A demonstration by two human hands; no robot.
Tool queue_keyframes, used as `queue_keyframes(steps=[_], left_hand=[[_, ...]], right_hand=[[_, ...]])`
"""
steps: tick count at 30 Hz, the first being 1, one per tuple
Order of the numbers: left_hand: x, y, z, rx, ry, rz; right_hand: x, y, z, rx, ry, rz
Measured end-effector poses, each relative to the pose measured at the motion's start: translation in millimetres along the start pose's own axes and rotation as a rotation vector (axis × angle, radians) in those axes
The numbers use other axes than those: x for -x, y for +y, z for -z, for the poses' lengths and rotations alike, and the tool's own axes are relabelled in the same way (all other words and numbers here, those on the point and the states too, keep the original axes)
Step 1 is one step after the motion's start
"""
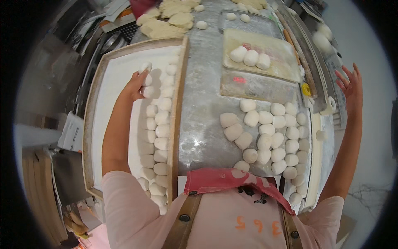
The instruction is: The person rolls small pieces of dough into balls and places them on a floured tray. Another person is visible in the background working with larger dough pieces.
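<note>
At the far part of a wooden-framed tray (179,103) on the left, my left hand (136,86) is closed around a short row of white dough balls (148,92). They stand beside two columns of dough balls (162,131) along the tray's right side. My right hand (352,87) is raised at the far right with its fingers spread and nothing in it. Several more dough balls (278,121) are gathered on the metal table at the right, nearest that arm. Blurred white round shapes (322,38) appear beyond the right hand; what supports them cannot be made out.
Flattened pieces of pale dough (168,25) lie at the back. A pale lidded container (282,73) at the back right carries three dough balls (250,57). Rolling pins (304,66) and a yellow tape roll (306,89) line the right edge. A metal bowl (112,42) sits at the left.
</note>
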State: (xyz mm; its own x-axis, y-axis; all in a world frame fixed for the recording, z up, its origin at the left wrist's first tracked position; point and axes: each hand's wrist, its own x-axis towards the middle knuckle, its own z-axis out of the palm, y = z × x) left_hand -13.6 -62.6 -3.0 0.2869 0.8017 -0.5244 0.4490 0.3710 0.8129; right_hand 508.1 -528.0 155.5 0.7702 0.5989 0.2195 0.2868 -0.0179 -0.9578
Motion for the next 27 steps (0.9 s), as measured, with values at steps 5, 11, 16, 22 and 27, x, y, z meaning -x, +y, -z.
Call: queue_keyframes(steps=[5,11,16,22,27], left_hand=[[-21,-27,0,-0.370,-0.053,-0.012],[-40,24,-29,-0.634,0.112,-0.643],[-40,98,-172,-0.737,-0.046,-1.190],[-6,130,-320,-0.890,-0.509,-1.253],[34,135,-358,-1.223,-0.248,-1.026]], right_hand=[[68,65,49,0.386,0.015,-0.062],[267,163,226,1.015,0.365,-0.376],[366,152,191,0.588,0.478,-1.088],[361,191,182,0.863,0.425,-0.827],[343,202,178,1.377,0.252,-0.555]])
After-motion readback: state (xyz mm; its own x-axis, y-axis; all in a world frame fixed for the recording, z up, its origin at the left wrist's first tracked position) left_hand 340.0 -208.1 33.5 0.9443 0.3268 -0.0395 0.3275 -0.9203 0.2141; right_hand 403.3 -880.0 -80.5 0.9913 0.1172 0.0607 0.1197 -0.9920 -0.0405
